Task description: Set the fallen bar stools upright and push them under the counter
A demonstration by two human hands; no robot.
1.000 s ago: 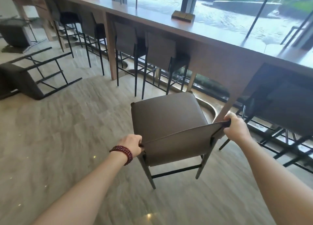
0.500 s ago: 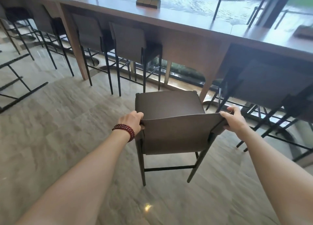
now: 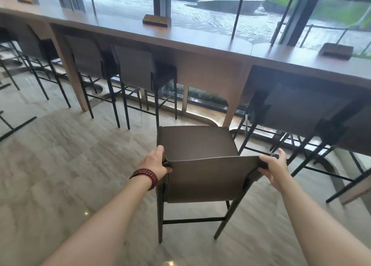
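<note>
While the stool (image 3: 206,179) stands upright on all its legs, the left grip (image 3: 154,163) is clamped on the left end of its backrest, thumb over the top edge and fingers curled behind. The right grip (image 3: 275,169) is clamped on the right end the same way. A dark red bead bracelet (image 3: 145,176) circles the left wrist. The stool's backrest spans the space between the two grips and its brown seat extends away from them towards the desk (image 3: 200,39). The stool is on the pale stone floor (image 3: 60,165), short of the desk and not under it.

Straight ahead of the seat, a broad desk leg (image 3: 234,97) comes down to the floor, and the seat's far right corner lines up with its foot. Left of that leg, two tucked stools (image 3: 136,65) stand side by side under the desk. At least one more stool (image 3: 30,43) sits beyond a second desk leg (image 3: 68,71). To the right, two further stools (image 3: 297,105) are pushed under, the outer one cut off by the frame edge.

Three low wooden blocks (image 3: 156,20) rest on the desk top, well apart along the window side. At the left edge, black stool legs (image 3: 12,125) lie along the floor.
</note>
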